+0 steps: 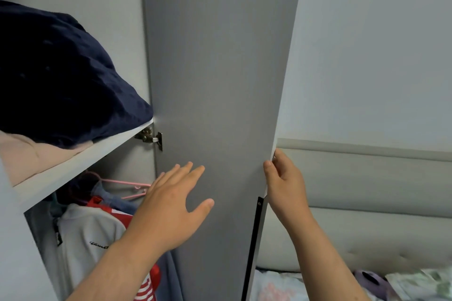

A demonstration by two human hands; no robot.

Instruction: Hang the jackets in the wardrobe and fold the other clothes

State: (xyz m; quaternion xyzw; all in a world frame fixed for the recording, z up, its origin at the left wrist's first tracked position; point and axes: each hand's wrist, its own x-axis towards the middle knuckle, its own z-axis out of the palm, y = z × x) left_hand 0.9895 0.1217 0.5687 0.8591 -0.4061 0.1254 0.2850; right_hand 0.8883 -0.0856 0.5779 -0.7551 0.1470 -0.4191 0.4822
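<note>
- Left hand (171,205): fingers straight and spread against the inner face of the wardrobe door (215,68), gripping nothing.
- Right hand (285,183): fingers curled round the door's free edge.
- Jackets (90,234): hanging inside, lower left.
- Step, as judged: swinging the door; the next move calls for one steady, guided swing.

1. One wide-angle view, worn on the person's head, faces forward and somewhat down.
2. It sits close to the open wardrobe door (215,80), within arm's reach.
3. The wardrobe shelf (80,161) fills the left; the bed headboard (367,178) lies at right.
</note>
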